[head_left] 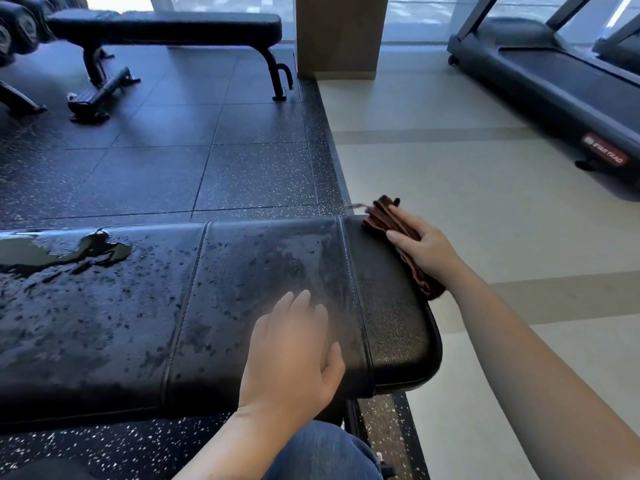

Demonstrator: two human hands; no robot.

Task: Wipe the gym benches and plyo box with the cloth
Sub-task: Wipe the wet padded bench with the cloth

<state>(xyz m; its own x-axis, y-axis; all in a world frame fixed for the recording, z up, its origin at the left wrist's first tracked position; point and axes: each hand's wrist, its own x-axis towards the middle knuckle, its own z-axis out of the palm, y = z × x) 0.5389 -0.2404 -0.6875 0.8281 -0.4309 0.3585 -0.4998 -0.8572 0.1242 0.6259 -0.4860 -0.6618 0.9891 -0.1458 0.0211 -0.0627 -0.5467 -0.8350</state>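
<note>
A black padded gym bench point(138, 306) runs across the lower half of the head view, wet with droplets and a puddle point(62, 254) at its left. My right hand point(426, 251) presses a folded brown cloth point(384, 216) against the bench's far right end. Blurred, my left hand point(294, 351) hovers flat over the bench's near edge, fingers apart and holding nothing. A second black bench point(166, 26) stands on the rubber floor at the back left.
A treadmill point(554, 74) stands at the right back on the pale floor. A wooden pillar point(341, 36) rises behind the mat edge. Dumbbells point(17, 29) sit at the far left. My knee in jeans point(322, 452) is below the bench.
</note>
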